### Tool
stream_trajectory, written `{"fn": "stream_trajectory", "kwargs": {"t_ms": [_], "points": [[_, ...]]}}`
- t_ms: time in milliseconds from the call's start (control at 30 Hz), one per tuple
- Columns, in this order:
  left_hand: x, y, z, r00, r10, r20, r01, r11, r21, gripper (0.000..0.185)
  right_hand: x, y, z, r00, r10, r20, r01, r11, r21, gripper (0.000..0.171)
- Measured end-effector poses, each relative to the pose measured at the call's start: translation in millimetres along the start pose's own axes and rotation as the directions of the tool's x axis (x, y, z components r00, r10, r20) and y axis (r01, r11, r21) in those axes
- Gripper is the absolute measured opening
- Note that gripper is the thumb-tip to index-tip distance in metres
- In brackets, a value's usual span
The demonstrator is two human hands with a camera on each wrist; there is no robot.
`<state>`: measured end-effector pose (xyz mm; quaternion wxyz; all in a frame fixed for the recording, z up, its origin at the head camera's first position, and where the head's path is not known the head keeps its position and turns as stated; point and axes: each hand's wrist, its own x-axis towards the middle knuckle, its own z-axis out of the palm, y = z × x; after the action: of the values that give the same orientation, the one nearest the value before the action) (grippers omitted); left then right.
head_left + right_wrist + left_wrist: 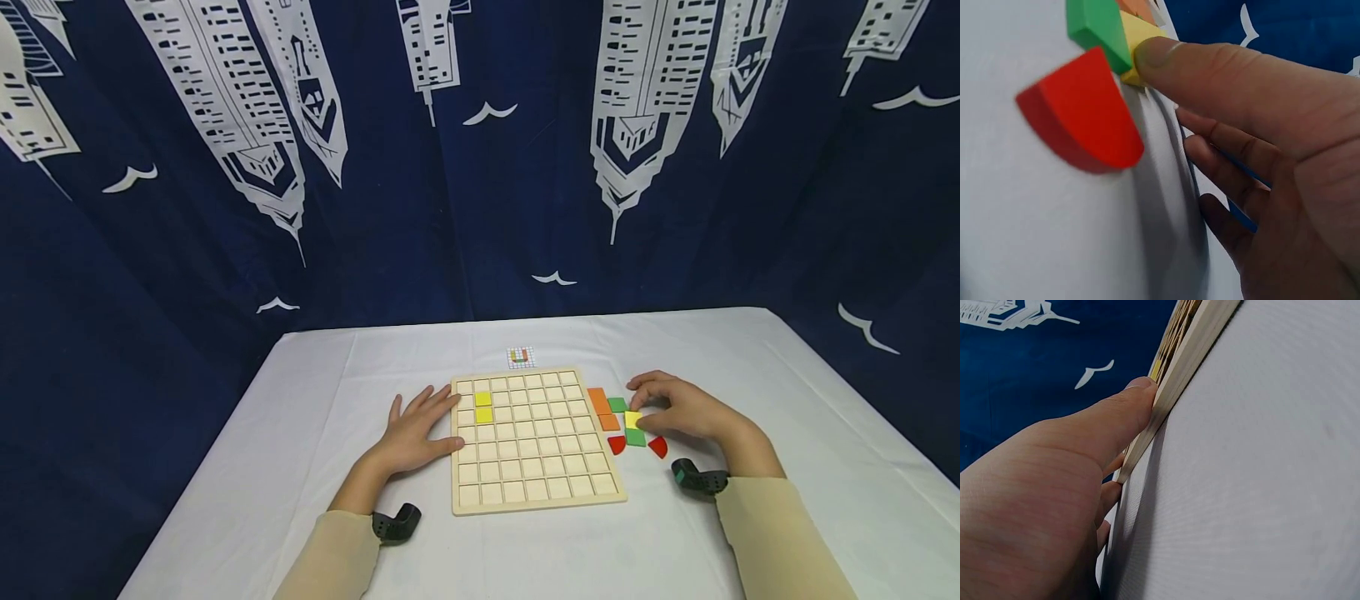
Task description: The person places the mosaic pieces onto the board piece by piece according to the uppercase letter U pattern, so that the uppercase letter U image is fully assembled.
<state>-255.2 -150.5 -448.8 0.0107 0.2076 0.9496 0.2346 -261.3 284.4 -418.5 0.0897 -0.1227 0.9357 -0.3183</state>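
Note:
A pale wooden grid board (pixel 525 507) lies on the table, two yellow squares (pixel 483 407) set one below the other near its upper left. My left hand (pixel 420 433) rests with spread fingers against the board's left edge; its thumb touches the rim in the left wrist view. Right of the board, my right hand (pixel 686 408) pinches a loose yellow square (pixel 632 419) between thumb and a finger, the finger's contact partly hidden. Around that square lie green pieces (pixel 635 437), orange pieces (pixel 598 402) and two red quarter-round pieces (pixel 658 447). One red piece (pixel 1082 115) sits near the thumb in the right wrist view.
Beyond the board's far edge lies a small card (pixel 521 357) printed with a coloured grid pattern. White cloth (pixel 337 417) covers the table. Behind it hangs a dark blue curtain (pixel 465 208) with white building shapes. Each wrist wears a black device (pixel 697 478).

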Motion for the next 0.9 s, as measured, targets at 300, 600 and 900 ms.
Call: {"fn": "stream_trajectory", "kwargs": {"t_ms": [300,600,900], "points": [[0.7,0.2,0.1,1.0,-0.004,0.002,0.004,1.0,-0.001,0.073,-1,-3,-1,0.998,0.05,0.048,-0.053,0.997,0.062,0.016],[-0.8,1.1,-0.6,1.0,-0.008,0.003,0.008,1.0,-0.002,0.073,-2,-7,-1,0.998,-0.017,0.053,0.01,0.991,0.13,0.016],[-1.0,0.7,0.3,1.0,-0.005,0.001,0.005,1.0,-0.001,0.073,2,-19,3,0.999,0.021,0.037,-0.028,0.978,0.206,0.019]]}}
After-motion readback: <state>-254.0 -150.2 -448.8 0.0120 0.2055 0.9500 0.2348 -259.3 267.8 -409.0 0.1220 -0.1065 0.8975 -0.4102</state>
